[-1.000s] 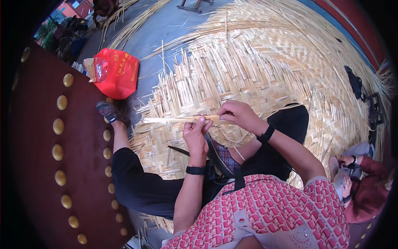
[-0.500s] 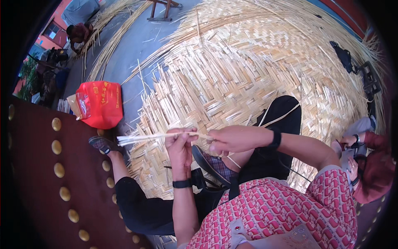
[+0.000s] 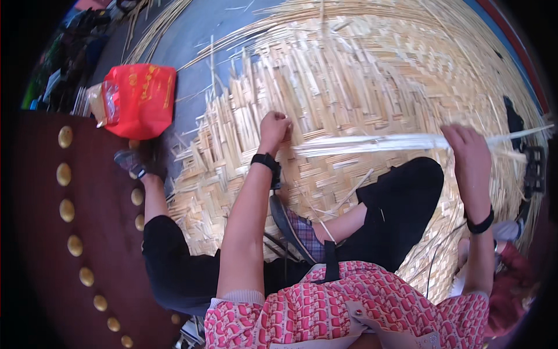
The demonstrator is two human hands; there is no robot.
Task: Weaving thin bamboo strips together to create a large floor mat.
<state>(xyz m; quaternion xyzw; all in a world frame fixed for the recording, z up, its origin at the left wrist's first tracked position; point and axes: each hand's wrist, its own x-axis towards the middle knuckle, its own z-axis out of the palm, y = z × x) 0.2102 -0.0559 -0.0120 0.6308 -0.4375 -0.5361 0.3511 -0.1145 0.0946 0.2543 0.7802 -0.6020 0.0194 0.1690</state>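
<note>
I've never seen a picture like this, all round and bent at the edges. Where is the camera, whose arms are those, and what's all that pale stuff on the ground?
The camera sits on a person's head and looks down, so the arms rising from the bottom are the wearer's own. Its wide lens bends straight lines near the rim. The person sits on a large woven mat of pale flat strips, legs in black trousers. The left hand is closed at the mat's surface. The right hand grips a bundle of long strips stretching across towards the left hand. Both wrists wear black bands. A red bag lies on the floor at upper left, beside a dark red door with brass studs.
</note>
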